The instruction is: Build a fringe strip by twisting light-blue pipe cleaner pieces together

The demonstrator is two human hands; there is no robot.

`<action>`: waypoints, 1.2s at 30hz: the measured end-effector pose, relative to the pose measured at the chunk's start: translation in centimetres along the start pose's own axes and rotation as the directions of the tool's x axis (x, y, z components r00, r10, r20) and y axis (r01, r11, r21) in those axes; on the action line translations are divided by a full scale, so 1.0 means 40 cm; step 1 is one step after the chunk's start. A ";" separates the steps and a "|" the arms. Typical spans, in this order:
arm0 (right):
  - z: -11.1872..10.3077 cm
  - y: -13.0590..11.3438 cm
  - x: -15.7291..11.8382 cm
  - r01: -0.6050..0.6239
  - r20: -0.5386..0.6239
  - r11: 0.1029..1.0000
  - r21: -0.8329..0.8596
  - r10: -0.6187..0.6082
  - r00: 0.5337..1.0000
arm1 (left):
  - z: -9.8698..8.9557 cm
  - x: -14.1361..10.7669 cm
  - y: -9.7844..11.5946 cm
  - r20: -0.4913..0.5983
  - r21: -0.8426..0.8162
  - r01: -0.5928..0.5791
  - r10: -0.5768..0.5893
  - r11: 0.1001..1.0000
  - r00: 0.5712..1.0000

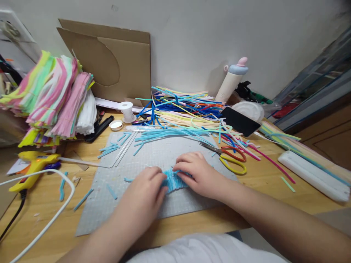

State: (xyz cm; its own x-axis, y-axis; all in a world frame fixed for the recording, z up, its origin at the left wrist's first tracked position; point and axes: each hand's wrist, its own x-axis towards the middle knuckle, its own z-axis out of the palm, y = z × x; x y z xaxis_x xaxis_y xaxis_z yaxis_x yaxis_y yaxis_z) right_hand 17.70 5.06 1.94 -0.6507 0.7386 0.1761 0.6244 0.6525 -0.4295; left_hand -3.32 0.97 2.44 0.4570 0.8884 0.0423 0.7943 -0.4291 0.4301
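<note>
A flat row of short light-blue pipe cleaner pieces (pixel 173 182), laid side by side, rests on the grey cutting mat (pixel 95 208). At its left end my left hand (pixel 146 186) has its fingers curled against the pieces, the thumb low at the edge. My right hand (pixel 196 171) is closed over the right part, with bent fingers pressing on it. Part of the row is hidden under both hands. Loose blue pipe cleaner offcuts (pixel 112 191) lie to the left on the mat. Beyond my right hand lie scissors (pixel 233 159) with red and yellow handles, blades slightly apart.
A heap of colourful pipe cleaners (pixel 181 109) lies at the back, before cardboard (pixel 131 65). Bundled pipe cleaners (pixel 55 98) and a yellow glue gun (pixel 35 168) with a white cable (pixel 68 201) are left. A phone (pixel 241 120), bottle (pixel 230 84) and white power strip (pixel 312 175) are right.
</note>
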 end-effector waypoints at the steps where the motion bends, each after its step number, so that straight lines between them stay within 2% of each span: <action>1: 0.011 -0.008 0.010 0.019 0.023 1.000 -0.003 -0.019 1.000 | 0.019 -0.013 0.014 0.011 0.004 -0.030 0.030 1.000 0.999; 3: 0.033 -0.018 0.024 0.017 0.055 1.000 -0.015 -0.016 0.998 | 0.050 -0.037 0.023 0.046 0.013 -0.104 0.104 0.994 0.994; 7: 0.055 -0.017 0.037 -0.021 0.069 0.999 -0.038 0.024 0.997 | 0.083 -0.068 -0.002 0.036 0.123 -0.214 0.212 0.969 0.977; 10: 0.052 -0.016 0.041 0.055 0.087 0.997 -0.049 -0.051 0.995 | 0.089 -0.074 -0.015 0.024 0.148 -0.235 0.234 0.961 0.972; 13: 0.049 -0.020 0.040 0.092 0.086 0.992 -0.081 -0.085 0.993 | 0.090 -0.075 -0.012 0.026 0.141 -0.227 0.225 0.964 0.974; 18: 0.061 -0.027 0.031 0.048 0.038 0.994 -0.100 -0.044 0.998 | 0.090 -0.078 -0.010 0.021 0.108 -0.214 0.213 0.971 0.977; 23: 0.075 -0.021 0.027 -0.004 0.024 0.998 0.059 0.003 1.000 | 0.088 -0.083 -0.013 -0.090 0.127 -0.133 0.145 0.983 0.985; 26: 0.077 -0.021 0.028 -0.013 0.020 0.997 0.072 0.012 1.000 | 0.094 -0.086 -0.015 -0.155 0.184 -0.073 0.102 0.980 0.983; 32: 0.073 -0.035 0.029 0.029 0.082 0.999 -0.040 -0.026 0.996 | 0.115 -0.083 -0.020 -0.244 0.274 -0.041 0.111 0.961 0.963; 36: 0.070 -0.039 0.030 0.039 0.115 0.992 -0.120 -0.025 0.993 | 0.113 -0.077 -0.019 -0.207 0.300 -0.046 0.112 0.953 0.972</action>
State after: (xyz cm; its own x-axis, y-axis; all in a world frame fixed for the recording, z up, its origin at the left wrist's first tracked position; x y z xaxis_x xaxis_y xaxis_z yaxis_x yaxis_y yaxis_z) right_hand 14.75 4.45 0.32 -0.7115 0.6977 0.0836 0.6460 0.6962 -0.3132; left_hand -3.53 -2.17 -2.07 0.4504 0.8492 0.2756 0.8560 -0.4984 0.1371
